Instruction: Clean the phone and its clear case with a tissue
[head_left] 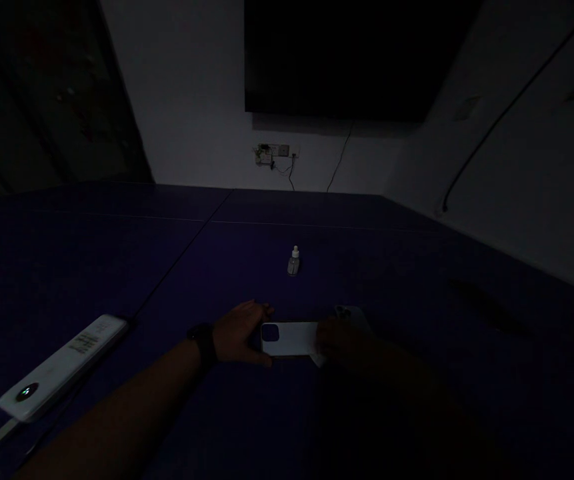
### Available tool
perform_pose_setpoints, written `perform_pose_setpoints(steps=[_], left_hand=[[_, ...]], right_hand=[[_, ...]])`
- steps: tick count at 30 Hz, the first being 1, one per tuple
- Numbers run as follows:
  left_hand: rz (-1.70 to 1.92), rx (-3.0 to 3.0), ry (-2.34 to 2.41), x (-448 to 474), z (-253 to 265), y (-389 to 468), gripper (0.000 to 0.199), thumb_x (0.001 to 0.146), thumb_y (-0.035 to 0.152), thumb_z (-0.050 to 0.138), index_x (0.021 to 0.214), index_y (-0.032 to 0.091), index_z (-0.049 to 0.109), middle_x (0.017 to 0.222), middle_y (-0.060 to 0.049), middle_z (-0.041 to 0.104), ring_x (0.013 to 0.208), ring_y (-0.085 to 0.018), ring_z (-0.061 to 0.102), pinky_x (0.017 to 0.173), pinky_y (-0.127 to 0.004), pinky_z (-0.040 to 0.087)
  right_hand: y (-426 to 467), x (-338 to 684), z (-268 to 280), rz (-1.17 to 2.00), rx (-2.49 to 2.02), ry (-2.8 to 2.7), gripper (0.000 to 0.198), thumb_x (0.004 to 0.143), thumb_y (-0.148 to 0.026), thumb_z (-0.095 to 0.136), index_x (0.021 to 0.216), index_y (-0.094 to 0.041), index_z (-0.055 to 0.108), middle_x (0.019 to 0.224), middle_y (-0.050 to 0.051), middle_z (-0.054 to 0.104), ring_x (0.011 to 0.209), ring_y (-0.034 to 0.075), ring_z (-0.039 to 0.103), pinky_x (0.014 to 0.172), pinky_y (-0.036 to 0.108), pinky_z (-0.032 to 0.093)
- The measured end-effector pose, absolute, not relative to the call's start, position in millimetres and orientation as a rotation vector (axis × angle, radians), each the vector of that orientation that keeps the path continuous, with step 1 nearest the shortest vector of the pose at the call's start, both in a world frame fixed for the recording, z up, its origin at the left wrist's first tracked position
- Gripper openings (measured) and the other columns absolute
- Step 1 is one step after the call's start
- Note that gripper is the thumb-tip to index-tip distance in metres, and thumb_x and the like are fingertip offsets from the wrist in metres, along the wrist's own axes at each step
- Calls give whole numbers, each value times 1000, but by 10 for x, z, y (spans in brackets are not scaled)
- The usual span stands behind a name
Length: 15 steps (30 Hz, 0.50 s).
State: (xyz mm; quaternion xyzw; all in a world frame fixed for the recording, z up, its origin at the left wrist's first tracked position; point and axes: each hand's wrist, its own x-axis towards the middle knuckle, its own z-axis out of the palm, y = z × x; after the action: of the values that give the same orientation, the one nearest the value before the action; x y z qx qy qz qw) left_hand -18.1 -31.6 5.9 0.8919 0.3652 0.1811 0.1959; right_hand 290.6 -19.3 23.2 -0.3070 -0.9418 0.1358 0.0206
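A white phone case (291, 339) with a dark camera opening lies flat on the dark blue surface. My left hand (241, 333), with a dark watch on its wrist, grips the case's left end between thumb and fingers. Over the right end of the case is my right hand (339, 341), in deep shadow with its fingers curled; whether they pinch something is hidden. Beside and partly behind that hand lies a pale phone-like thing (359, 318) with dark round spots like camera lenses. A pale corner (319, 360) pokes out below the right fingers; what it belongs to is unclear.
Beyond the hands stands a small clear bottle (293, 266) with a white dropper top. A white power strip (61, 370) with a lit display and cable lies at left. At the back, a large dark screen (347, 60) hangs above wall sockets (274, 152). The room is dim.
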Motion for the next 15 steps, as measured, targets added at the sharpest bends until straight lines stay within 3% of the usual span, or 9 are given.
perform_pose_setpoints(steps=[7, 9, 15], left_hand=[[487, 2502, 1033, -183, 36, -311, 77, 67, 76, 73, 117, 23, 48, 142, -17, 55, 138, -35, 46, 120, -58, 21], [480, 2504, 1038, -190, 18, -299, 80, 67, 76, 73, 120, 23, 48, 142, -17, 55, 138, -35, 45, 120, -58, 21], [492, 2513, 1016, -200, 13, -287, 76, 68, 75, 74, 118, 23, 49, 143, -17, 54, 138, -35, 46, 120, -57, 22]], right_hand=[[-346, 2472, 187, 290, -718, -2908, 24, 95, -8, 46, 98, -16, 69, 106, 11, 69, 102, 23, 59, 94, 42, 45], [-436, 2243, 188, 317, -762, -2821, 25, 97, -8, 46, 90, -16, 68, 101, 9, 68, 94, 21, 60, 85, 36, 47], [-451, 2236, 166, 191, -707, -2875, 22, 96, -9, 48, 88, -15, 68, 96, 10, 67, 92, 22, 58, 84, 35, 46]])
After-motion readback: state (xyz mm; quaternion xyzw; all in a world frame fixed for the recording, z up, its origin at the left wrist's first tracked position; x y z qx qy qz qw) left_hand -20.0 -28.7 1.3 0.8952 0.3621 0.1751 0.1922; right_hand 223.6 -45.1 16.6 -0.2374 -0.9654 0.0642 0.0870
